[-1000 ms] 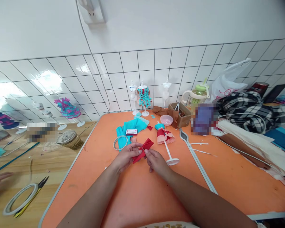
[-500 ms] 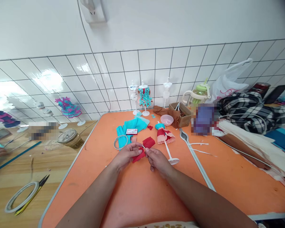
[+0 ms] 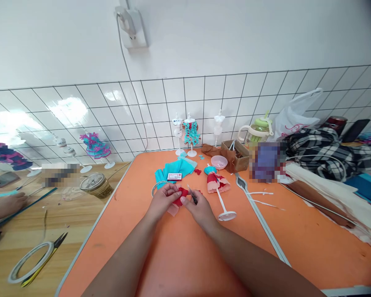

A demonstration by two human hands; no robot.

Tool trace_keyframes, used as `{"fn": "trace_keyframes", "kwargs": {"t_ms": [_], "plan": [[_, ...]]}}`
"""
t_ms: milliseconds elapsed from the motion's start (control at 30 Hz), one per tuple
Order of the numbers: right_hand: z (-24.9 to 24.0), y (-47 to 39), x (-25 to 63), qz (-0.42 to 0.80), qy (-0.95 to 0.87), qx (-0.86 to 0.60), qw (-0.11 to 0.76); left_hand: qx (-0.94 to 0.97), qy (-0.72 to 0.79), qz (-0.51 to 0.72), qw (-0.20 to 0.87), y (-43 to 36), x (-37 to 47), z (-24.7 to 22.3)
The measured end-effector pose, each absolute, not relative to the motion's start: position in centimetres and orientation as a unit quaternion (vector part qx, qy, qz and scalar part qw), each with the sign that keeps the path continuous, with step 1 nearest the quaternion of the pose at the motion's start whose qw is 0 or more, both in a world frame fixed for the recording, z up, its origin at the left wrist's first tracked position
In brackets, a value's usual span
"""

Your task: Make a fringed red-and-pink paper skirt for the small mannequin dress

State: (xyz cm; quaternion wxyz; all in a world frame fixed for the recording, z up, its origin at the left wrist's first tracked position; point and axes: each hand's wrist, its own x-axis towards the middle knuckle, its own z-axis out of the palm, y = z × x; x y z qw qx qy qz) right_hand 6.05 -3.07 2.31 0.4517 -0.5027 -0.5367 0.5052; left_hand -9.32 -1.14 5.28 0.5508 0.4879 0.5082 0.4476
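My left hand (image 3: 163,203) pinches a folded piece of red crepe paper (image 3: 182,194) between thumb and fingers. In my right hand (image 3: 202,212) are small thread snips (image 3: 192,195), dark-handled with a thin bright blade pointing up and away. My right thumb is close to the paper's right edge; whether it touches cannot be made out. A pale pink scrap (image 3: 173,209) shows below the left fingers. Right of my hands lies a small white dress form (image 3: 221,202), tilted, wearing a blue top and a red and pink skirt.
Beyond my hands lie turquoise crepe paper (image 3: 176,166), a small white-and-red box (image 3: 174,177) and a partly hidden tape roll (image 3: 154,189). A pink bowl (image 3: 219,162) and cardboard box (image 3: 237,159) stand behind. Another person's hand (image 3: 14,203) rests at far left.
The view has tilted up slightly. The red paper is now bunched in my left fingers, and the snips show more plainly in my right hand, their blade turned away from the paper.
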Motion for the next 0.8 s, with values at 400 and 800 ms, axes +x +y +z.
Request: {"fn": "trace_keyframes", "kwargs": {"t_ms": [400,800], "plan": [[2.6,4.2,3.6,0.431,-0.621,-0.539,0.372,0.680,0.650,0.221,0.255,1.0,-16.7,3.3],[-0.1,5.2,1.9,0.313,-0.667,-0.649,0.189,0.698,0.616,0.220,0.291,1.5,-17.1,2.2]]}}
